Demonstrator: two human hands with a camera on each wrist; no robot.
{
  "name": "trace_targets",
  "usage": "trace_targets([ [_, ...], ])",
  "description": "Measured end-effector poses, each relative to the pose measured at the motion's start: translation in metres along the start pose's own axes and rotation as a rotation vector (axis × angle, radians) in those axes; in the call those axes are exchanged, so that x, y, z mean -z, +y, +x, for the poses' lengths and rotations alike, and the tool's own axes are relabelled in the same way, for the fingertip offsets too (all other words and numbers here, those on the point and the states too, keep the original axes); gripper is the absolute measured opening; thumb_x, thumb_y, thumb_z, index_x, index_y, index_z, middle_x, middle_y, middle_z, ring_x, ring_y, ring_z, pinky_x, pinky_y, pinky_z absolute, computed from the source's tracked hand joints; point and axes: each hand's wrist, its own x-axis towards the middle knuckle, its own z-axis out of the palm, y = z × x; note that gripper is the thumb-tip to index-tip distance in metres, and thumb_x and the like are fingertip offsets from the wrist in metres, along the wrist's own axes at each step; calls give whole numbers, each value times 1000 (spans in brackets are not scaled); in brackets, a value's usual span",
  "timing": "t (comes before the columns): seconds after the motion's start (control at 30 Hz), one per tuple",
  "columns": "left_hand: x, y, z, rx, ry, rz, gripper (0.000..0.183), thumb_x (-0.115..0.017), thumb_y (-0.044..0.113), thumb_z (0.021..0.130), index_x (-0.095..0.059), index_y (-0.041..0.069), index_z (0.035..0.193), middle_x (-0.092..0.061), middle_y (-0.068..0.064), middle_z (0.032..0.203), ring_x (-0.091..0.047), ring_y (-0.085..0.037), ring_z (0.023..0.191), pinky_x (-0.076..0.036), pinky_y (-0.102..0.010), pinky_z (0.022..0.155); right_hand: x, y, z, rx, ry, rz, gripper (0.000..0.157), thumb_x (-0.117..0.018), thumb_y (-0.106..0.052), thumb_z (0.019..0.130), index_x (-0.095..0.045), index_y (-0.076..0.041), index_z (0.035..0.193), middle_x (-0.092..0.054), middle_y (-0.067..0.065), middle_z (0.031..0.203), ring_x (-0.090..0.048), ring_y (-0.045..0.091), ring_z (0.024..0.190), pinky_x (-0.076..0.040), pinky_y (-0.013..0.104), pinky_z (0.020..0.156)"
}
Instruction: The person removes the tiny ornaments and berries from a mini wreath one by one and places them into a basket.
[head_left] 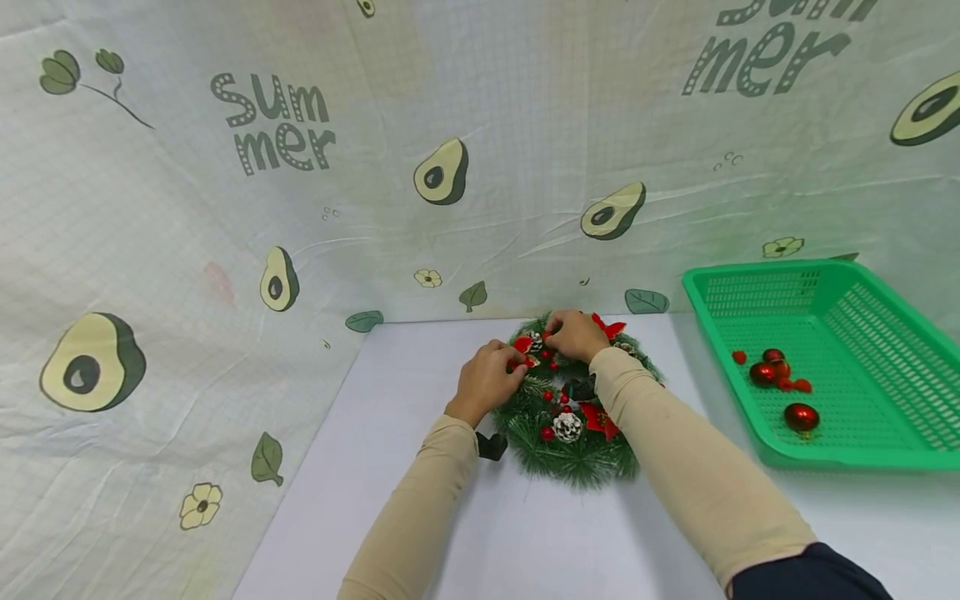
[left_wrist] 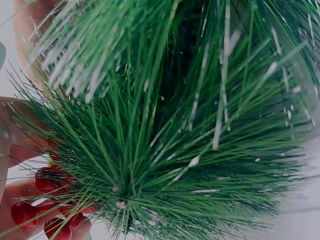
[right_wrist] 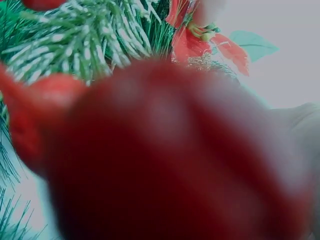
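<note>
A green Christmas wreath (head_left: 585, 467) lies on the white table, trimmed with red flowers, berries and snowy pinecones. My left hand (head_left: 490, 377) is at its upper left, the fingertips pinching a red flower (head_left: 522, 344). At the top of the ring my right hand (head_left: 576, 335) pinches a small red decoration beside a pinecone (head_left: 535, 341); its exact kind is hidden. Green needles (left_wrist: 165, 125) cover most of the left wrist view, with red berries (left_wrist: 50, 180) by the fingers. A big blurred red ball-like shape (right_wrist: 175, 155) blocks much of the right wrist view.
To the right stands a green plastic basket (head_left: 750, 425) holding several shiny red baubles (head_left: 802, 417) and small red pieces. A black piece (head_left: 492, 447) sticks out at the wreath's left edge. Behind the table hangs a printed cloth (head_left: 517, 233) with avocados.
</note>
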Motion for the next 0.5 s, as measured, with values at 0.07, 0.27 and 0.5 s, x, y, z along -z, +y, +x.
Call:
trace_targets([
  [0.07, 1, 0, 0, -1, -4, 4, 21, -66, 35, 99, -76, 21, 109, -63, -2, 117, -62, -18, 100, -55, -38, 76, 0, 0, 0, 4, 5, 2, 14, -67, -17, 94, -67, -9, 105, -68, 10, 98, -61, 27, 78, -50, 44, 73],
  [0.27, 3, 1, -1, -1, -11, 6, 21, -65, 35, 99, -76, 20, 109, -63, -2, 117, -62, -18, 99, -55, -38, 76, -2, 0, 1, 3, 14, -5, 11, -70, -19, 94, -65, -10, 100, -67, 9, 92, -60, 25, 75, -49, 42, 71],
  [0.5, 4, 2, 0, 7, -22, 3, 20, -66, 35, 98, -76, 20, 109, -62, -2, 119, -62, -19, 102, -55, -38, 78, -1, -3, 0, 4, -7, -23, 17, -68, -17, 94, -67, -7, 108, -67, 11, 101, -61, 27, 80, -51, 45, 74],
])
